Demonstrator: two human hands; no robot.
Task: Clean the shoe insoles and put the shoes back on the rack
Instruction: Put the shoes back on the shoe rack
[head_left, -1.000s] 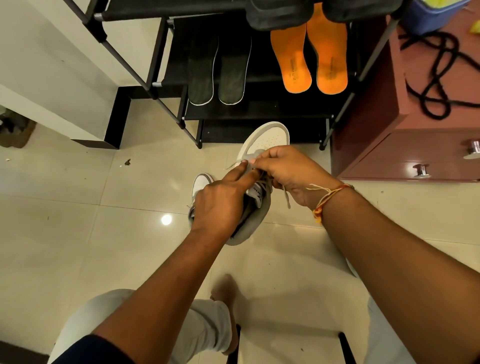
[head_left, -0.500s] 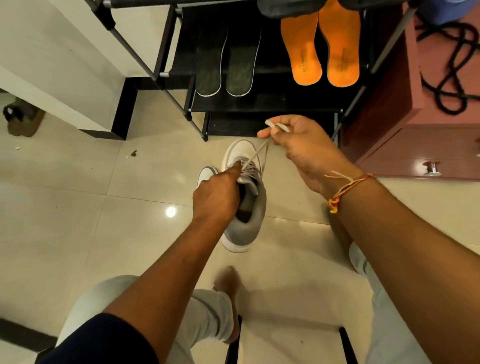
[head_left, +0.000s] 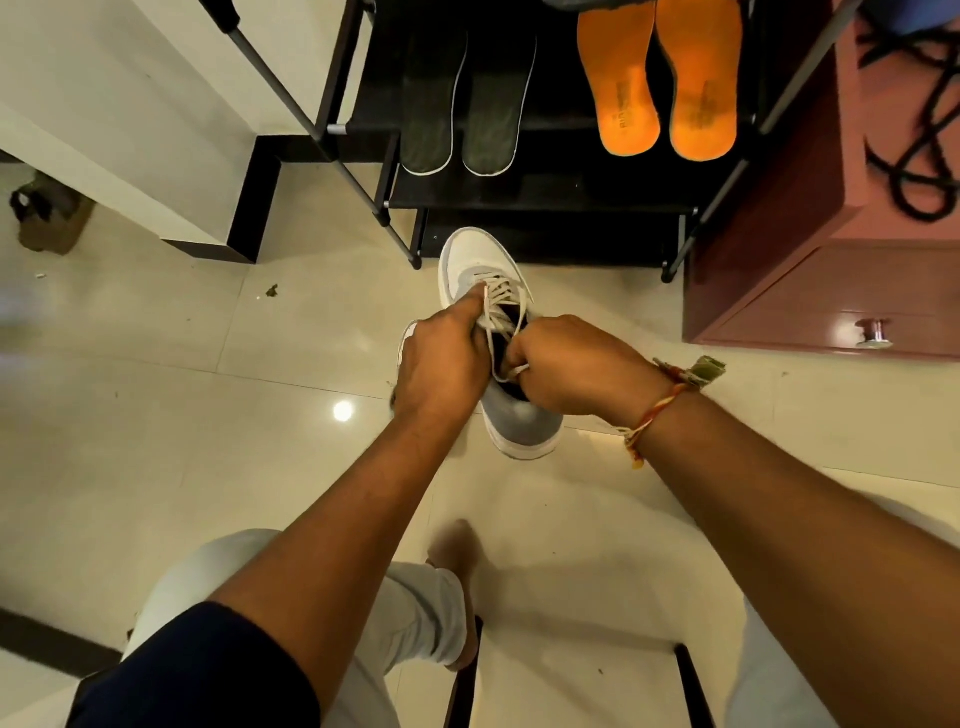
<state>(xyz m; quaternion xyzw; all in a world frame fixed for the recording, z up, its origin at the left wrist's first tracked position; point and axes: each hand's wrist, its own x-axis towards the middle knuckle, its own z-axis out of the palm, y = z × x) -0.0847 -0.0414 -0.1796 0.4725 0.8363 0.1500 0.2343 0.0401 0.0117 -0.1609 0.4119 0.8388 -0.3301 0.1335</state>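
Ahead, orange insoles (head_left: 618, 78) and dark insoles (head_left: 431, 104) fill the rack (head_left: 545, 193)

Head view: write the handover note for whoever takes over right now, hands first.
Left hand grips the white-and-grey shoe beside its laces; right hand pinches the laces at the shoe's opening.
The shoe is in front of the rack, not on it. A second shoe shows as a sliver behind the left hand.
Dark insoles and orange insoles lie on a rack shelf; whether they are clean cannot be told.
Left: finish the laces, shelve both shoes.
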